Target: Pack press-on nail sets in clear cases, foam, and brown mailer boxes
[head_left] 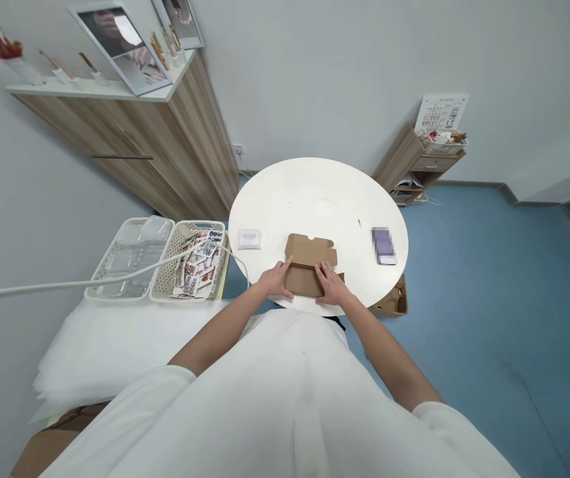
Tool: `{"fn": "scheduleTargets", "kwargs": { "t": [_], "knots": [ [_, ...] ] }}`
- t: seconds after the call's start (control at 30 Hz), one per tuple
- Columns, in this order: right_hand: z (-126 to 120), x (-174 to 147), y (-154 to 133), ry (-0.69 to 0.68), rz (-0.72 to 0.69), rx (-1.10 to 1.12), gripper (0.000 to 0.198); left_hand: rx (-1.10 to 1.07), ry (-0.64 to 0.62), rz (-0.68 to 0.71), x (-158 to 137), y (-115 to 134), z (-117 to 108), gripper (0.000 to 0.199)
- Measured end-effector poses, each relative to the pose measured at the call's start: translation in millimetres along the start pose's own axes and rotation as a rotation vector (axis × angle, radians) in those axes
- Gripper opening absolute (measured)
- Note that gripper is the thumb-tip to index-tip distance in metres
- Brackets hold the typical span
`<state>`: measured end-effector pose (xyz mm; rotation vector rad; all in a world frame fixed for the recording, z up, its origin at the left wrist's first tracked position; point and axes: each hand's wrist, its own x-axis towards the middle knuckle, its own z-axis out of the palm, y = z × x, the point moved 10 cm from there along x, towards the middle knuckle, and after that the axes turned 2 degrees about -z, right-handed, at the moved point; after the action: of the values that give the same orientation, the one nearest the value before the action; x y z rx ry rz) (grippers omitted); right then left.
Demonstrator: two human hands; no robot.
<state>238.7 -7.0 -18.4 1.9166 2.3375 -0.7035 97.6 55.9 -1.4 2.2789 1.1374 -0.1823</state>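
Observation:
A small brown cardboard box (pixel 309 251) lies near the front edge of the white round table, its lid part folded back and a flap sticking out on the right. On its left side, my left hand (pixel 275 279) grips the edge, fingers by the fold and thumb lower down. My right hand (pixel 332 285) holds the right side, with fingertips on the crease and the thumb on the lower panel. Left of the box lies a flat white packet (pixel 249 239). Toward the right edge of the table is a purple packet (pixel 383 245), blurred by pixelation.
Left of the white table (pixel 314 186), two baskets stand side by side: one with clear plastic boxes (pixel 135 255), one with printed packets (pixel 198 265). A white cable (pixel 180 255) crosses above them. Below the table's right side sits an open carton (pixel 398 299).

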Motion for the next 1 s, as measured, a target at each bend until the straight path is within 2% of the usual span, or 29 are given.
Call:
{"fn": "scheduleTargets", "kwargs": {
  "t": [0.13,0.27,0.37,0.47,0.53,0.6,0.77,0.83,0.9,1.0],
  "knots": [
    [-5.3,0.2,-3.5,-0.015,0.030,-0.029,0.118,0.031,-0.060,0.014,11.7,-1.6,6.9,0.127],
    [-18.2,-20.9,14.9,0.124,0.206,0.047,0.108,-0.006,-0.068,0.003,13.4,-4.9,9.9,0.126],
    [-18.3,-53.5,49.0,0.313,0.439,0.298,0.095,-0.060,-0.046,0.003,12.3,-4.0,7.8,0.123],
    [2.2,-81.7,77.8,0.455,0.634,0.689,0.080,-0.110,-0.031,0.003,12.8,-0.7,5.7,0.122],
    [17.3,-86.2,81.6,0.464,0.669,0.880,0.069,-0.134,-0.027,-0.012,13.8,0.7,5.3,0.121],
    [25.1,-82.6,77.1,0.439,0.660,0.973,0.063,-0.138,-0.028,-0.026,14.7,1.9,5.7,0.121],
    [22.5,-71.5,65.2,0.478,0.664,1.164,0.062,-0.121,-0.035,-0.022,15.3,6.2,8.6,0.120],
    [17.7,-64.5,59.7,0.447,0.640,1.130,0.060,-0.118,-0.033,-0.016,15.1,9.1,11.0,0.121],
    [11.7,-59.5,57.5,0.411,0.632,0.994,0.055,-0.112,-0.029,-0.018,14.2,12.3,14.0,0.123],
    [9.6,-58.7,62.1,0.328,0.707,0.742,0.046,-0.119,-0.021,-0.026,11.4,18.1,18.3,0.123]
  ]
}}
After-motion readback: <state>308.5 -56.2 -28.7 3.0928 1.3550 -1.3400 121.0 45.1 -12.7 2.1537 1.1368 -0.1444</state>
